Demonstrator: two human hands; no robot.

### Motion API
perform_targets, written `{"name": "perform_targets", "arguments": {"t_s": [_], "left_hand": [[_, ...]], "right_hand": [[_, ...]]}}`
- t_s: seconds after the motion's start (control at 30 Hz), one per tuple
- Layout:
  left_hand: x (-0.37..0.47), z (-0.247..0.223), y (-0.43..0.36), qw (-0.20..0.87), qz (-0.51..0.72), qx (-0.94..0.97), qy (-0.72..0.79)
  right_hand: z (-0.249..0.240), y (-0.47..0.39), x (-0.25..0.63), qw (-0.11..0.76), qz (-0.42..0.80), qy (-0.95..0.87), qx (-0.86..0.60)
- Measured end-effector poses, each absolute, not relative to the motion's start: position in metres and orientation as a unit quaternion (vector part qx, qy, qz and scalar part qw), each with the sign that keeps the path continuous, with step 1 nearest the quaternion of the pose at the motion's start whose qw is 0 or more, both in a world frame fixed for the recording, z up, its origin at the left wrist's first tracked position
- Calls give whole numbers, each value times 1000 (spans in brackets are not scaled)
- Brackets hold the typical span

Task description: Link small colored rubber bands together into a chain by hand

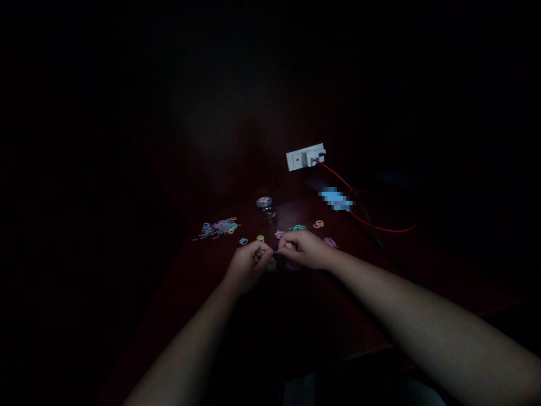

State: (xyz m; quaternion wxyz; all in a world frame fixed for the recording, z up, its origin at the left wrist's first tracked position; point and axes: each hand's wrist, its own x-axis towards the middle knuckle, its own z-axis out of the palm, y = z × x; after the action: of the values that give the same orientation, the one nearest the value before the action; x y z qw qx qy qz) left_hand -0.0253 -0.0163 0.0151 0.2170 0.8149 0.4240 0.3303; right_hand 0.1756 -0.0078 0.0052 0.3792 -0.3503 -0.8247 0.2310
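My left hand [249, 263] and my right hand [305, 249] meet over the table, both with fingers pinched. Between the fingertips runs a short thin piece [275, 252], too small and dim for me to name. Close around the hands lie little groups of coloured bands: a yellow group [260, 238], a blue group [243, 241], a pink group [279, 234], a green group [299, 228], an orange group [319, 224] and a purple group [331, 242]. Darker pieces under the hands are partly hidden.
Left of the hands is a loose mixed pile of coloured bands [220, 227]. Behind stands a small clear jar [265, 204] with a lid. At the back right are a white socket panel [297, 160] with plugs, a red cable [338, 176], a black cable [372, 225] and a blurred-out lit phone-like object [336, 198].
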Motion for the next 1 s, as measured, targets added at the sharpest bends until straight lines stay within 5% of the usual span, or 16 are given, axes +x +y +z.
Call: {"name": "perform_targets", "arguments": {"t_s": [0.5,1.0], "left_hand": [[-40,15,-7,234,411,770,428],[-26,13,-14,279,342,793,420]], "right_hand": [[4,-6,179,397,229,-809,-368],[8,-11,174,366,259,-824,-345]]}}
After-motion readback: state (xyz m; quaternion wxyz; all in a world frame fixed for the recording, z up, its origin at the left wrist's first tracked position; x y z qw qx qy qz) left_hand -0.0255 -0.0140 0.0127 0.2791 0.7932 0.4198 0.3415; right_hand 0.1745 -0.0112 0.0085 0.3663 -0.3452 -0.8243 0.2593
